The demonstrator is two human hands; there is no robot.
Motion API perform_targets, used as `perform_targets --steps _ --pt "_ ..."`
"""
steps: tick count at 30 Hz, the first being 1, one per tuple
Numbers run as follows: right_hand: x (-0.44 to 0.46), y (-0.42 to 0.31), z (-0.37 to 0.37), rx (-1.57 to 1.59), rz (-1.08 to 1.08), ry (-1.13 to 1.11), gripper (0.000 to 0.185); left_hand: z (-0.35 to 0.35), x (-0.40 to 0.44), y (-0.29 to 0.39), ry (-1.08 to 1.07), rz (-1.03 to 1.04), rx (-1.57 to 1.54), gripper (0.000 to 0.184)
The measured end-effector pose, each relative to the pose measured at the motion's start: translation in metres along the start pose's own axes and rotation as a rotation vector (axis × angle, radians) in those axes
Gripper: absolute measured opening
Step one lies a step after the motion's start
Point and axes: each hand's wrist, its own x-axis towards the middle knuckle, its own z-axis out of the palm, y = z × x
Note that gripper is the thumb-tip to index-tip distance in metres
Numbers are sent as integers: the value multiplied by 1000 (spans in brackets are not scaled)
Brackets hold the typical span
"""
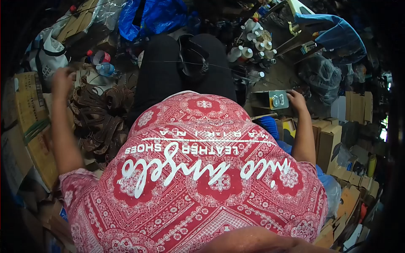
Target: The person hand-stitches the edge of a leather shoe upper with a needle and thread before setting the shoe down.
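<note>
Clutter crowds the space around the person, with cardboard stacked at the left and boxes piled at the right. Ahead, beyond the knees, lies a blue bag; white-capped bottles cluster to its right, with a blue cloth farther over. Between the thighs, on black trousers, sits a glossy black piece, out of both hands. To the right, just beside the trousers, is a can; the right hand has its fingers bent at the near corner, touching it, though how firm the grip is cannot be told. Raised and slightly blurred, the left hand is partly curled near a white bag and brown straps; whether it holds anything cannot be told.
</note>
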Motion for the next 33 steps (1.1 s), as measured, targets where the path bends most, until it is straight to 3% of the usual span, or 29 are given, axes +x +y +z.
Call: perform_targets --steps 1,2,3,4,5,6,7,10,15,20,25,33 --pt "-6 2 -1 -1 13 -2 39 4 -3 44 41 30 -76 35" --pt "-16 -45 8 -177 -84 40 40 -2 -2 99 -40 108 -276 36" --pt "11 -73 19 -181 -356 114 41 -7 7 151 -8 202 -480 36" --pt "-7 -129 27 -69 -352 92 39 -26 -1 206 -166 289 -509 33" --pt "-14 -163 37 110 -446 110 36 -12 -7 241 -101 481 -681 33" --pt "-16 -189 46 293 -545 133 33 -15 -13 277 -237 533 -821 33" --pt "-13 -211 51 374 -584 108 29 -5 -9 302 -200 691 -833 32" --pt "3 -241 63 434 -677 96 23 5 4 349 -309 790 -847 25" --pt "6 -257 70 455 -740 52 19 7 19 357 -429 797 -819 20" --pt "8 -255 69 313 -830 81 19 8 23 356 -685 699 -949 20" --pt "9 -256 81 368 -868 22 18 14 21 355 -719 693 -982 21" --pt "-9 -254 106 445 -859 264 19 25 22 351 -850 642 -1171 26"
